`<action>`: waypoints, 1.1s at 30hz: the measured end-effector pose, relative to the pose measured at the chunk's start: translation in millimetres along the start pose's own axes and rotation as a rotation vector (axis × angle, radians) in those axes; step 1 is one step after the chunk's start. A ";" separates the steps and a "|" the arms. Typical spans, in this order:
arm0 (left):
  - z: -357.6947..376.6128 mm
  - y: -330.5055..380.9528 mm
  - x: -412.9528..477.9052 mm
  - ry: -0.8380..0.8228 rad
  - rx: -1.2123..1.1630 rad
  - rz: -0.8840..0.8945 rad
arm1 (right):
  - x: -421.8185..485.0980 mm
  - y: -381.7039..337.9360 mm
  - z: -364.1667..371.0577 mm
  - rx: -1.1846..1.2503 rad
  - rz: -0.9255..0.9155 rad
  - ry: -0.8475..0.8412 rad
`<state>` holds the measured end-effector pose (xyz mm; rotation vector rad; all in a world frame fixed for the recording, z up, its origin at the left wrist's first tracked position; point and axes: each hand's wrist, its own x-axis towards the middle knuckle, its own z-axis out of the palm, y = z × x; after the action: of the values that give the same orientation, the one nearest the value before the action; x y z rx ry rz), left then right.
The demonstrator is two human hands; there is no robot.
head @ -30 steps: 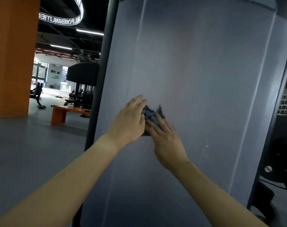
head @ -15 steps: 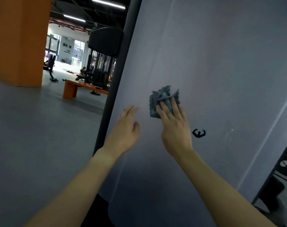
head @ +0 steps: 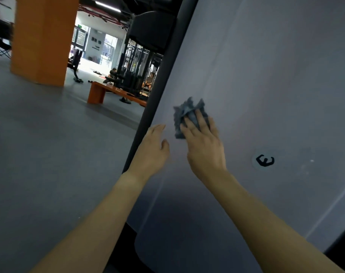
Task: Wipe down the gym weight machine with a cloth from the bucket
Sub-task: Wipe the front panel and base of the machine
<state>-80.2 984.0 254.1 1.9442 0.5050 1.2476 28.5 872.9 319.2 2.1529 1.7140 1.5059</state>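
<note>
1. Reference mark: black emblem (head: 265, 160) printed on the grey panel (head: 266, 75) of the weight machine; all positions below are given from this emblem.
2. Cloth (head: 184, 113): grey and crumpled; held flat against the panel, above and to the left of the emblem; its ragged upper corners show beyond the fingertips.
3. Right grip (head: 204, 146): up and to the left of the emblem, between the emblem and the exposed part of the cloth; fingers straight and slightly spread, pressing the cloth onto the panel; no finger curls round the cloth, so the grip is flat and unclenched.
4. Left grip (head: 151, 152): farther left of the emblem than the right grip, just beside it and apart from the cloth; fingers straight, thumb out, holding nothing; it sits at the panel's left margin; contact with the panel cannot be determined.
5. Black post (head: 163, 79): borders the panel left of the emblem; it runs slanted in the view.
6. Surroundings: well to the left of the emblem, grey floor (head: 39, 154) and an orange pillar (head: 43, 36); distant equipment too small to detail.
</note>
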 end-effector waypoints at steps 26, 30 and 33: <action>13.6 -1.1 0.3 0.049 0.045 0.099 | -4.1 -14.7 13.7 -0.158 -0.174 -0.130; 29.1 41.6 0.2 0.058 0.114 0.296 | -17.6 36.4 -11.1 -0.184 -0.047 -0.039; 45.4 71.1 2.4 0.027 0.210 0.397 | -32.6 71.5 -23.8 -0.196 0.062 0.004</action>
<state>-43.5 923.1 299.5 2.2854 0.2775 1.5172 68.1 807.1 348.3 2.1219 1.4443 1.6183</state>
